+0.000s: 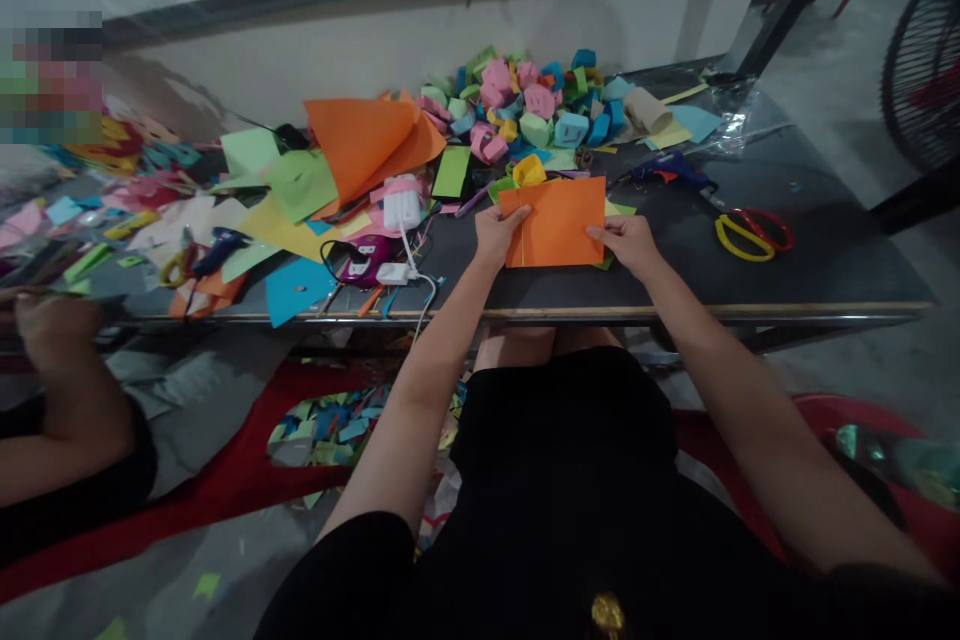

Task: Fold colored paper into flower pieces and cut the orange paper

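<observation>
Between my two hands is a flat orange sheet of paper (562, 222), held up just above the dark table near its front edge. My left hand (499, 235) pinches its left side, thumb on the front face. At the right edge my right hand (628, 242) grips it between thumb and fingers. A faint vertical line runs down the sheet near its left side. Behind the sheet sits a small yellow folded paper piece (529, 170). Scissors with yellow and red handles (752, 234) and a dark blue glue gun (666, 172) lie to the right.
A heap of folded paper pieces (538, 100) stands at the back. To the left lie large orange sheets (360, 145), a purple power socket (367, 260) with cables, and paper scraps. Another person's arm (67, 390) is at far left. A fan (926, 70) stands right.
</observation>
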`<state>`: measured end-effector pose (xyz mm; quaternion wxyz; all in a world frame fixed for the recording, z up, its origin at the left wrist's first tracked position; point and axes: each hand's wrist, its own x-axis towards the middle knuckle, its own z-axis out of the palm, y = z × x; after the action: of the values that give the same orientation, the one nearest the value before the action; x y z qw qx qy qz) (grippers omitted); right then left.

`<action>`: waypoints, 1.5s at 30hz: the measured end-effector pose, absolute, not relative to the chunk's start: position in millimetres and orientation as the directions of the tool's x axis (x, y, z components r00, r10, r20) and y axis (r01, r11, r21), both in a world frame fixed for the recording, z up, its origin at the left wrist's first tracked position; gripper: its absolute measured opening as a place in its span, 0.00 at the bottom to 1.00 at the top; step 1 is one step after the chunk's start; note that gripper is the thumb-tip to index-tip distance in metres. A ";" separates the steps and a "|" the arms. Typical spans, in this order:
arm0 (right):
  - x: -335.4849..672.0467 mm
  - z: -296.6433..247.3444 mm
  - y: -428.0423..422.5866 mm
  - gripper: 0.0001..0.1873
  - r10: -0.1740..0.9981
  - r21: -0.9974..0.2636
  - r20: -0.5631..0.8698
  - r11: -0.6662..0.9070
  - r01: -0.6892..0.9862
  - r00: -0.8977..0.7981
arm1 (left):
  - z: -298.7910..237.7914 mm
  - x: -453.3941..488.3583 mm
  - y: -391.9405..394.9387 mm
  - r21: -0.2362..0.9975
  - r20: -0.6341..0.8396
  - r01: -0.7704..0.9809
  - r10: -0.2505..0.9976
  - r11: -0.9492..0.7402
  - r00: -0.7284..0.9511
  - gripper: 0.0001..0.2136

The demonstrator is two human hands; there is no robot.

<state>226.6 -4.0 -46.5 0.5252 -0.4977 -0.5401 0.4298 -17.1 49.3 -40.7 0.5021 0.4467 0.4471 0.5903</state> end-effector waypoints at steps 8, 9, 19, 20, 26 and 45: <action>228.7 -49.4 -2.8 0.27 0.987 -0.992 0.126 0.129 -0.018 0.104 | -32.4 -33.7 43.7 0.991 -0.012 -0.128 0.968 0.046 0.252 0.24; 228.1 -48.9 -3.1 0.28 0.988 -0.993 0.115 0.118 -0.018 0.098 | -32.5 -34.5 43.4 0.993 0.000 -0.118 0.972 0.029 0.233 0.24; 227.7 -48.5 -4.9 0.28 0.984 -0.994 0.104 0.099 0.038 0.145 | -37.9 -25.2 39.0 0.993 0.051 -0.111 0.996 -0.042 0.077 0.20; 227.9 -48.1 -4.9 0.28 0.984 -0.995 0.102 0.098 0.034 0.149 | -37.7 -25.2 39.1 0.994 0.045 -0.108 0.996 -0.036 0.081 0.20; 228.7 -48.2 -3.2 0.25 0.980 -0.994 0.111 0.111 0.011 0.165 | -29.2 -20.8 40.8 0.992 0.024 -0.123 0.988 -0.006 0.151 0.19; 230.0 -50.0 2.0 0.33 0.951 -0.959 0.004 0.092 -0.267 0.311 | -25.0 -17.1 41.5 0.994 -0.008 -0.111 0.994 0.020 0.106 0.26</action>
<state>230.0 2.0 -50.0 0.6490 -0.4839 -0.3530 0.4691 -17.1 41.5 -25.0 0.5564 0.4935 0.4477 0.4964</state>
